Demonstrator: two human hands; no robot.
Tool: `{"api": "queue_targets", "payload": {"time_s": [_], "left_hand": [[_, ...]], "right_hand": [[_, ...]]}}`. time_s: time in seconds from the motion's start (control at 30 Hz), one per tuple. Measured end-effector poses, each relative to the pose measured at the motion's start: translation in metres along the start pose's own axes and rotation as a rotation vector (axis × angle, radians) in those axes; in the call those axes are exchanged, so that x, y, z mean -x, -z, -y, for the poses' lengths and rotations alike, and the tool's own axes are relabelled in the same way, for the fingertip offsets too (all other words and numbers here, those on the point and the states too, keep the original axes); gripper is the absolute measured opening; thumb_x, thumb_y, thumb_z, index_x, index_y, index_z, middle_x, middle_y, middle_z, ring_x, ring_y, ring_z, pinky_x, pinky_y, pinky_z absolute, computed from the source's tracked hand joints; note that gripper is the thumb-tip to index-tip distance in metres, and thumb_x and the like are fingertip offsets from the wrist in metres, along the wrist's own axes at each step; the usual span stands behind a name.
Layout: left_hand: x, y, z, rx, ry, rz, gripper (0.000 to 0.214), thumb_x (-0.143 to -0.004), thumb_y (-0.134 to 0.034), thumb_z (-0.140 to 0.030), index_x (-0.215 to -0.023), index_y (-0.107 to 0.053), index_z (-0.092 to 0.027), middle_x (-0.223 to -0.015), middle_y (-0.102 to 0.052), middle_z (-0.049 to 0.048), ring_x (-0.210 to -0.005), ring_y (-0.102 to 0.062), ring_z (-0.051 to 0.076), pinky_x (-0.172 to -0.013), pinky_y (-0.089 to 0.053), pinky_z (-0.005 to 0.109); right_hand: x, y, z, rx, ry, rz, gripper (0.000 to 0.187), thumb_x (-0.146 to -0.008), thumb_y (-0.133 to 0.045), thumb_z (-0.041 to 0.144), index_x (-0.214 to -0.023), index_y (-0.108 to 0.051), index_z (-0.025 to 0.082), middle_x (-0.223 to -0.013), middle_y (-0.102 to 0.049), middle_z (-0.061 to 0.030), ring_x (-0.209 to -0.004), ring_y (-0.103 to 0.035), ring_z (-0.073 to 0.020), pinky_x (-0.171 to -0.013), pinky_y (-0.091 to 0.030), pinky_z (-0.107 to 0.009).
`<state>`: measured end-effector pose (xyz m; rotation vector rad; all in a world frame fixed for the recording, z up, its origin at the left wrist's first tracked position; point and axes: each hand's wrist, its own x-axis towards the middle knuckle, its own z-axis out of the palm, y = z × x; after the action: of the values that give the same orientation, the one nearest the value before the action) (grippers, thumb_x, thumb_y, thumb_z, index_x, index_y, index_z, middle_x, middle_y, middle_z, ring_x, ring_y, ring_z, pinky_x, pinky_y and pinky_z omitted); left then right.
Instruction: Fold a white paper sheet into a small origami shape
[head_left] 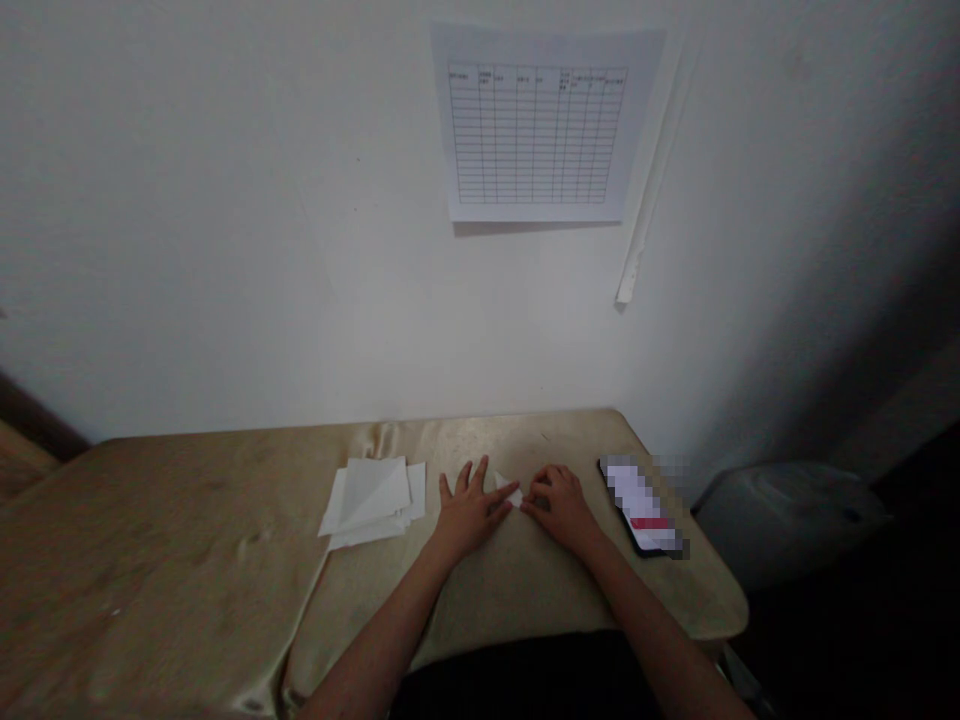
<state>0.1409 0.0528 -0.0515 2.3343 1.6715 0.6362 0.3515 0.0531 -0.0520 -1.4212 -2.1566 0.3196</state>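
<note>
My left hand lies flat on the table with its fingers spread, pressing on a small white piece of paper. My right hand is curled beside it, fingertips pinching the paper's right edge. Most of the paper is hidden under both hands. A loose stack of white paper sheets lies just left of my left hand, not touched.
The table is covered with a shiny tan cloth and stands against a white wall. A phone lies to the right of my right hand near the table's edge. A printed grid sheet hangs on the wall. A grey bin stands at right.
</note>
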Motion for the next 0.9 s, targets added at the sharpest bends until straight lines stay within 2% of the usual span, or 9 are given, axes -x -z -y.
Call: {"api": "queue_targets", "payload": {"time_s": [0.1,0.2,0.3,0.37,0.47,0.53,0.73,0.9], "left_hand": [[-0.002,0.003,-0.001,-0.010,-0.038,0.012,0.037,-0.086,-0.071,-0.039,-0.121,-0.068,-0.051,-0.156,-0.042,0.0029,-0.144,-0.032,0.043,-0.111,-0.006,0.078],[-0.008,0.004,0.001,0.006,-0.046,-0.023,0.045,-0.084,-0.074,-0.035,-0.127,-0.065,-0.047,-0.151,-0.047,0.0048,-0.139,-0.040,0.036,-0.115,-0.016,0.070],[-0.016,0.002,0.006,0.050,0.038,-0.157,0.048,-0.085,-0.073,-0.034,-0.132,-0.064,-0.036,-0.140,-0.056,0.0082,-0.132,-0.047,0.030,-0.115,-0.030,0.057],[-0.019,0.000,0.008,0.070,0.084,-0.206,0.033,-0.086,-0.071,-0.033,-0.119,-0.071,-0.030,-0.132,-0.061,0.0089,-0.126,-0.053,0.028,-0.111,-0.036,0.052],[-0.022,-0.001,0.010,0.097,0.121,-0.208,0.012,-0.084,-0.071,-0.027,-0.095,-0.078,-0.027,-0.128,-0.064,0.0067,-0.122,-0.056,0.028,-0.110,-0.036,0.051],[-0.022,0.000,0.010,0.109,0.137,-0.196,0.009,-0.082,-0.072,-0.023,-0.087,-0.078,-0.027,-0.128,-0.064,0.0055,-0.122,-0.056,0.028,-0.111,-0.035,0.052],[-0.020,0.001,0.008,0.074,0.151,-0.204,0.012,-0.080,-0.071,-0.023,-0.088,-0.079,-0.027,-0.126,-0.065,0.0063,-0.121,-0.055,0.030,-0.109,-0.036,0.052],[-0.019,0.002,0.005,0.046,0.207,-0.171,0.006,-0.076,-0.072,-0.021,-0.077,-0.077,-0.023,-0.126,-0.066,0.0072,-0.123,-0.052,0.033,-0.110,-0.033,0.055]], "right_hand": [[0.001,0.000,0.000,-0.008,-0.003,-0.010,0.006,-0.085,-0.075,0.031,-0.083,-0.073,0.025,-0.110,-0.063,-0.0059,-0.114,-0.051,-0.0266,-0.104,-0.036,-0.044],[0.002,-0.001,-0.002,-0.032,-0.004,-0.015,0.006,-0.085,-0.075,0.031,-0.084,-0.073,0.025,-0.110,-0.062,-0.0056,-0.114,-0.051,-0.0255,-0.104,-0.037,-0.043],[0.002,-0.002,-0.005,-0.054,0.003,-0.006,0.004,-0.084,-0.076,0.030,-0.086,-0.074,0.026,-0.112,-0.062,-0.0049,-0.114,-0.051,-0.0249,-0.105,-0.036,-0.043],[0.002,-0.003,-0.006,-0.064,0.007,0.001,0.004,-0.083,-0.076,0.029,-0.086,-0.074,0.027,-0.112,-0.062,-0.0046,-0.115,-0.051,-0.0247,-0.105,-0.036,-0.043],[0.001,-0.003,-0.007,-0.074,0.012,0.009,0.005,-0.082,-0.077,0.027,-0.085,-0.074,0.027,-0.112,-0.062,-0.0043,-0.116,-0.050,-0.0247,-0.106,-0.036,-0.043],[0.001,-0.003,-0.006,-0.080,0.015,0.013,0.005,-0.080,-0.078,0.027,-0.084,-0.075,0.027,-0.112,-0.062,-0.0041,-0.116,-0.050,-0.0247,-0.106,-0.035,-0.043],[0.001,-0.002,-0.006,-0.106,0.002,0.012,0.009,-0.078,-0.079,0.028,-0.087,-0.076,0.028,-0.111,-0.063,-0.0040,-0.116,-0.051,-0.0251,-0.106,-0.036,-0.043],[0.001,-0.003,-0.006,-0.124,0.010,0.002,0.008,-0.077,-0.079,0.026,-0.085,-0.076,0.028,-0.111,-0.063,-0.0041,-0.115,-0.051,-0.0253,-0.106,-0.036,-0.043]]}}
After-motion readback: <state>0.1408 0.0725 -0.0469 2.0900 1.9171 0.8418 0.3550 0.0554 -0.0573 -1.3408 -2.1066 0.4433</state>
